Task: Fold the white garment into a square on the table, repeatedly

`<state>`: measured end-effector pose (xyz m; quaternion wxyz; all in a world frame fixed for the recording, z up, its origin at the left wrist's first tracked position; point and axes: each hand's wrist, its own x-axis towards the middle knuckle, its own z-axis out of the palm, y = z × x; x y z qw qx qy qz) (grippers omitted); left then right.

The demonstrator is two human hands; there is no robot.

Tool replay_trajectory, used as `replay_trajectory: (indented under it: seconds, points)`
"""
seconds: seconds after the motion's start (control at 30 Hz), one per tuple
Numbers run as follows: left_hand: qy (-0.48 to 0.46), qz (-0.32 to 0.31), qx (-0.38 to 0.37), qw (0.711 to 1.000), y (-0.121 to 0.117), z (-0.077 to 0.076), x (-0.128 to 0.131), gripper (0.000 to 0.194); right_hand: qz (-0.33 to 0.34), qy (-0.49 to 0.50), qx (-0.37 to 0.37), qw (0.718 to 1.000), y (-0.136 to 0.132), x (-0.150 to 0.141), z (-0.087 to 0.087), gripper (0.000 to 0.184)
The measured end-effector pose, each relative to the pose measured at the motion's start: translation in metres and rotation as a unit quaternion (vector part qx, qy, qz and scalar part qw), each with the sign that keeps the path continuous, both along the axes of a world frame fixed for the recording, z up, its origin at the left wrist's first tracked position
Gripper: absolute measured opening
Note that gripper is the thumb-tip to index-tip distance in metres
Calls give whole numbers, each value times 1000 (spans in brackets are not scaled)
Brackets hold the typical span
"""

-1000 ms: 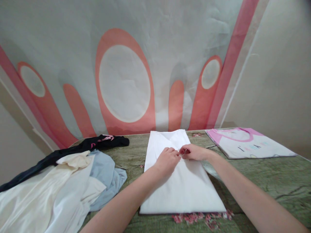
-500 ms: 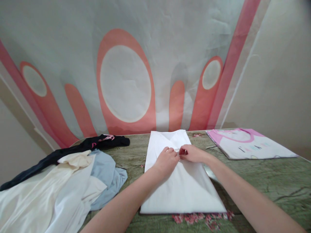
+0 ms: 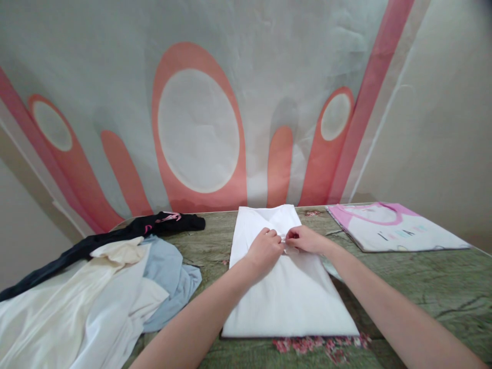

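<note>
A white shirt [image 3: 286,287] is laid flat in the middle of the green desk [image 3: 423,287]. It is folded into a long shape, with its collar end far from the person.

Both hands are set on the white shirt, near its collar end. The left hand [image 3: 266,249] is curled, and a small bit of the cloth is pinched by its fingertips. The right hand [image 3: 303,239] is curled too, and the same spot is pinched from the other side. The two hands are touching, or almost touching, at the fingertips.

Since a second ago, both hands have been moved a little way up the white shirt, toward the collar. The white shirt itself has not been shifted on the desk. So the work looks small and careful, done at one spot near the neck, and the big folds seem to be done already.

To the left of the white shirt, a loose pile of clothes [image 3: 96,292] is seen, with a black piece [image 3: 126,233] on its far side. To the right of the white shirt, a pink and white shirt [image 3: 395,233] is laid flat, well apart from the hands.
</note>
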<state>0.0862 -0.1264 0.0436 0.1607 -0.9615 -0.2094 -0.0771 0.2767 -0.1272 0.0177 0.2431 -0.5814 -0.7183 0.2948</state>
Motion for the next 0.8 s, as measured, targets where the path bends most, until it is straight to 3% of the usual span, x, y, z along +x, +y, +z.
replay_trajectory:
  seconds: [0.27, 0.8]
  points:
    - [-7, 17, 33, 999, -5, 1, 1, 7, 14, 22, -23, 999, -1, 3, 2, 16]
    - [0, 63, 4, 998, -11, 0, 2, 11, 89, 17, -6, 996, -3, 15, 18, 21]
